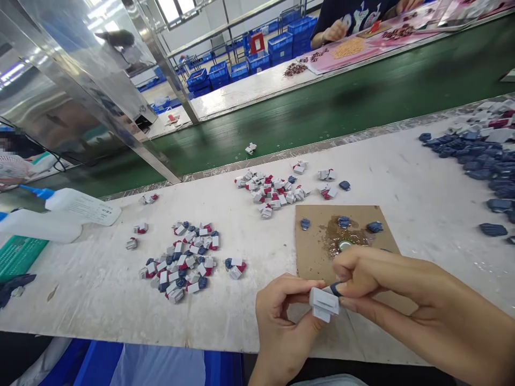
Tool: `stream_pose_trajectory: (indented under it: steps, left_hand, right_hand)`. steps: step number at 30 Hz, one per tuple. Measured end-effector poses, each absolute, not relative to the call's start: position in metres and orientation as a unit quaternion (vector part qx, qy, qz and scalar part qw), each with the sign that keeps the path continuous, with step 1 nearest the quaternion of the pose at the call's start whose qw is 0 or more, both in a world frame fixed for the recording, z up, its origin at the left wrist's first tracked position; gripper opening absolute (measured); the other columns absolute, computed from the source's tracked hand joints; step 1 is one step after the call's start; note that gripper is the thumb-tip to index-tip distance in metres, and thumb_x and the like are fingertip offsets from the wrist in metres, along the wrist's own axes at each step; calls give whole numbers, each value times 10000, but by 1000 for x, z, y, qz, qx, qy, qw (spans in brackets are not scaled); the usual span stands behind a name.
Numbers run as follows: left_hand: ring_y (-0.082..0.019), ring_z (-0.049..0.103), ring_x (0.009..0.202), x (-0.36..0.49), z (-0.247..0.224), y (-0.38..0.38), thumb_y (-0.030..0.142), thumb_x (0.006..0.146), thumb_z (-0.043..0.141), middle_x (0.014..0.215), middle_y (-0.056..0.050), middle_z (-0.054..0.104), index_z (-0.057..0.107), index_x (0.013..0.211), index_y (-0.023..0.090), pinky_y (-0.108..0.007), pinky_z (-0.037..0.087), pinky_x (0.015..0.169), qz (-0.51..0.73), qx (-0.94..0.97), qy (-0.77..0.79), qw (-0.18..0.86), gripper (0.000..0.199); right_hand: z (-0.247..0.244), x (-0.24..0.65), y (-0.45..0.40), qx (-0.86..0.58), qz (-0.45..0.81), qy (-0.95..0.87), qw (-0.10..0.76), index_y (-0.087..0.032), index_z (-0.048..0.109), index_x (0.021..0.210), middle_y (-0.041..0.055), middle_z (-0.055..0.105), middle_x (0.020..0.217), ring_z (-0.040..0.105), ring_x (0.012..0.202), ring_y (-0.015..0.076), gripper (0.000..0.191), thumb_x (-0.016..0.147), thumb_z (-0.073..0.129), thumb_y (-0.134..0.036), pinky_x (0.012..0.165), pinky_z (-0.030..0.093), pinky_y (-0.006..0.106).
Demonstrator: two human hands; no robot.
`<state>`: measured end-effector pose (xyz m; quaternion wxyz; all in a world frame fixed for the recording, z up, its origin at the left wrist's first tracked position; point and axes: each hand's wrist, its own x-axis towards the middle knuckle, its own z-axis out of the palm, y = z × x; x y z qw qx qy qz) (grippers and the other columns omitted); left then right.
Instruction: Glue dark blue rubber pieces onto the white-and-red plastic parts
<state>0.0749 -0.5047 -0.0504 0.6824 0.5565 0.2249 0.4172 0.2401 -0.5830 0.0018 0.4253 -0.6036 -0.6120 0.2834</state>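
My left hand point(281, 324) is closed, its thumb and fingers pinching a small light-grey plastic piece point(324, 303) with a stepped, blocky shape. My right hand point(390, 287) is closed on a small dark-blue piece point(335, 289), which touches or nearly touches the side of the grey piece; the fingertips partly hide it. Under and behind my hands lies a brown cardboard sheet point(311, 254). On it are several dark-blue pieces point(344, 221) and a wet, shiny brown patch point(338, 236) around a small round metallic thing point(345, 245), partly covered by my right hand.
Piles of grey, red and blue assembled pieces point(193, 254) lie left and further back point(273, 190). Loose dark-blue pieces point(478, 155) are heaped at right. Two white squeeze bottles point(80, 206) lie by a green basket point(24, 254). Beyond the table runs a green conveyor point(281, 126); a co-worker's hand point(336, 31) is across it.
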Motion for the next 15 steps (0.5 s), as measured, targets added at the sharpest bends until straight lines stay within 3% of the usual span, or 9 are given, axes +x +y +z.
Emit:
stream_pose_trajectory:
  steps: [5,9,12,15]
  left_hand:
    - [-71,729,695,78,-47,-502,-49,625,798,828,62,786,772,878,290,-99,569,656,374,514,249,731,423]
    - [-87,742,682,83,-41,-502,-67,574,819,821,57,797,761,850,259,-105,576,645,346,505,254,749,431]
    - [-112,748,697,86,-39,-505,-35,612,800,816,35,797,755,840,239,-137,589,639,351,532,254,728,359]
    - [-147,752,741,87,-43,-508,6,665,774,835,15,795,753,853,238,-197,605,664,361,558,248,705,299]
  right_hand:
    - [-2,249,-570,-609,308,-587,435,-255,697,751,24,651,836,638,780,153,262,898,611,-454,660,502,220]
    - [7,249,-547,-645,338,-425,538,-276,737,894,47,694,959,649,888,194,491,869,495,-702,772,526,279]
    - [12,235,-528,-597,470,-300,577,-219,716,869,63,711,881,666,868,204,594,783,533,-777,800,537,294]
    - [10,220,-515,-544,610,-239,525,-191,681,808,49,700,713,670,715,175,621,764,540,-794,707,533,278]
